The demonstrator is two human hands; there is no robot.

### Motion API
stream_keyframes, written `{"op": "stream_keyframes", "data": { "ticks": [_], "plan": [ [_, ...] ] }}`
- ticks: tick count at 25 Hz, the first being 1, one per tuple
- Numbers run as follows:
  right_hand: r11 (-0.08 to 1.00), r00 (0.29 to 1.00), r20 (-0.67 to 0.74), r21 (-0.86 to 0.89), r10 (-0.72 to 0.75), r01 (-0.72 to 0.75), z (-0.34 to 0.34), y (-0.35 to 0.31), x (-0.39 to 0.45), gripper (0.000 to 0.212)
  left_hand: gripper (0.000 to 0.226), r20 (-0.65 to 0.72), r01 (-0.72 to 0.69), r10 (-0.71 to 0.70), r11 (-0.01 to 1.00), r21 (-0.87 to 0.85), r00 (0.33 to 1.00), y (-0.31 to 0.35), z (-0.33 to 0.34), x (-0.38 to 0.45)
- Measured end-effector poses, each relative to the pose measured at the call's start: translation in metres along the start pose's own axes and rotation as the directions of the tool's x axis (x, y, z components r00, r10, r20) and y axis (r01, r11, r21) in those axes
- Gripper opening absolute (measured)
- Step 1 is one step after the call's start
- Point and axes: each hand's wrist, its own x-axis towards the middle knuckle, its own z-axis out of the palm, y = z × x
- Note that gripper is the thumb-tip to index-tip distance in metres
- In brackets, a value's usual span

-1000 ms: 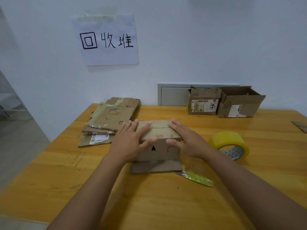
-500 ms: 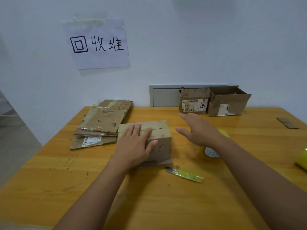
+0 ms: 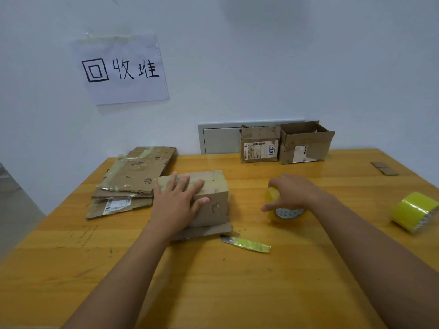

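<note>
- The right hand (image 3: 294, 193) curls its fingers over the tape roll (image 3: 273, 195), gripping it; the roll stands on edge, hole towards the person
- The left hand (image 3: 175, 205) lies flat, fingers spread, on the cardboard box (image 3: 213, 193)
- The cardboard box sits mid-table (image 3: 237, 281), long axis left to right, touching the flattened cardboard stack (image 3: 133, 179)

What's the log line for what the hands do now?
left hand: rests flat on cardboard box | right hand: grips yellow tape roll | second roll: untouched on table
</note>
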Motion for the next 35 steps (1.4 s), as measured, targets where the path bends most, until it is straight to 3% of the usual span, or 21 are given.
{"op": "stream_keyframes", "data": {
  "ticks": [7,12,26,35],
  "plan": [
    [0.994,0.998,-0.009,0.095,-0.056,0.057,0.001,0.002,-0.002,0.079,0.071,0.079,-0.027,0.031,0.998,-0.051,0.996,-0.007,-0.005,0.001],
    [0.99,0.998,-0.046,0.134,-0.042,0.048,0.0,-0.003,-0.005,0.078,0.065,-0.053,-0.011,0.01,0.999,-0.032,0.999,-0.01,0.0,-0.008],
    [0.992,0.994,-0.092,0.102,-0.063,0.072,-0.019,-0.019,-0.012,0.08,0.071,-0.14,-0.034,0.02,0.995,-0.099,0.99,-0.016,0.012,-0.004],
    [0.918,0.924,-0.364,0.316,-0.114,0.238,-0.118,-0.027,-0.053,0.073,0.069,-0.105,-0.059,0.041,0.983,-0.175,0.994,0.003,0.006,0.009]
  ]
}}
